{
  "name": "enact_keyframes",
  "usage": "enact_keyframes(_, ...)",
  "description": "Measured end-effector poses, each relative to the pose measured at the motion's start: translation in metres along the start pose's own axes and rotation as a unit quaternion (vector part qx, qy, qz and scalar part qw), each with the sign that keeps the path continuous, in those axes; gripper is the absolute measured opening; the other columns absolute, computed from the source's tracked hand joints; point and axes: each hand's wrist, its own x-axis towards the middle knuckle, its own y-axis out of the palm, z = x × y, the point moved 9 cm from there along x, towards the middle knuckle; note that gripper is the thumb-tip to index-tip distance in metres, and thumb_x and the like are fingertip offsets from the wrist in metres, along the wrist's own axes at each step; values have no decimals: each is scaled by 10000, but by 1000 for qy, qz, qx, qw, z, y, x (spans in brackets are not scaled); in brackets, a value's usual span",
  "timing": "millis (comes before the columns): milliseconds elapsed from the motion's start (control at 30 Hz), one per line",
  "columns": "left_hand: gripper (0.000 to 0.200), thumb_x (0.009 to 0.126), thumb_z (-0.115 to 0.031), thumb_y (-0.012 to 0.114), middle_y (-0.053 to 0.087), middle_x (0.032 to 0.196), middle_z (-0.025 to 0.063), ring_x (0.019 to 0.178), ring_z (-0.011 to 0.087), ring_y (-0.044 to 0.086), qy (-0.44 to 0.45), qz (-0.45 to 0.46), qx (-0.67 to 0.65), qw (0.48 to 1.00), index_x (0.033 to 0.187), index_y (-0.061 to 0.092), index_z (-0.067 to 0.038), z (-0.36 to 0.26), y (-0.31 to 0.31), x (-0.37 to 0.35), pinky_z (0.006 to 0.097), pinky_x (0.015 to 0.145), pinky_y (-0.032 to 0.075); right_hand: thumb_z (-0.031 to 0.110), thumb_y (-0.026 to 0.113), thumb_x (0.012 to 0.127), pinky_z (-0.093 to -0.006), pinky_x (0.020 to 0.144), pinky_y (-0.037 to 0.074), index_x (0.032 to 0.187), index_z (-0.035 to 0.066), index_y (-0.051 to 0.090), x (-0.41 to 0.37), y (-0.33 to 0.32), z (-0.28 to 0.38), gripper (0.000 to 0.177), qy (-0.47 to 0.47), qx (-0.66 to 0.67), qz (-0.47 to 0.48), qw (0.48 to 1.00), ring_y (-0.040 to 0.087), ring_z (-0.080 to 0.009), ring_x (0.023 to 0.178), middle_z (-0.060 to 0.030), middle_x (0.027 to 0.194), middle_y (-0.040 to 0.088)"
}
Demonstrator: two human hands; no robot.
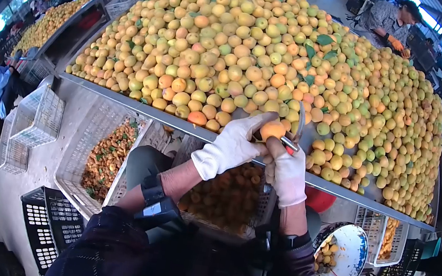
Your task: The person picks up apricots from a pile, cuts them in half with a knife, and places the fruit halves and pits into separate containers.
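Note:
My left hand (232, 144), in a white work glove with dark fingertips, grips an orange apricot (273, 130) between thumb and fingers. My right hand (288, 172), gloved the same way, is wrapped around a small curved knife (300, 122), its blade pointing up and away from me. The right thumb lies against the near side of the apricot. Both hands are just over the near metal edge of a sorting table (178, 119), where a big heap of apricots (233, 54) with some green leaves is piled up.
Below the table edge, between my knees, stands a crate of halved-looking fruit (224, 195). A white crate (70, 172) at left holds orange scraps. On the right are a white basin (348, 260) with fruit and a red bucket (319, 199). Another person (389, 23) works across the heap.

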Motion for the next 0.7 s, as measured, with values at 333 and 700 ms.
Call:
enact_keyframes(333,501,891,-353,602,607,1059,68,843,185,647,-130,42,-457,879,1274,466,-59,7,33,-30,328,727,553,194,616,837,-185,379,311,1197,22,516,-37,-5,43,411,-21,-142,73,987,435,-39,443,2,644,525)
enact_keyframes(700,600,818,-613,546,591,989,71,901,203,557,-145,-157,-553,805,1089,553,-77,34,59,-36,331,808,463,151,554,901,-445,605,477,1083,27,491,-75,6,21,230,-323,-394,-79,857,596,-439,777,-232,809,605)
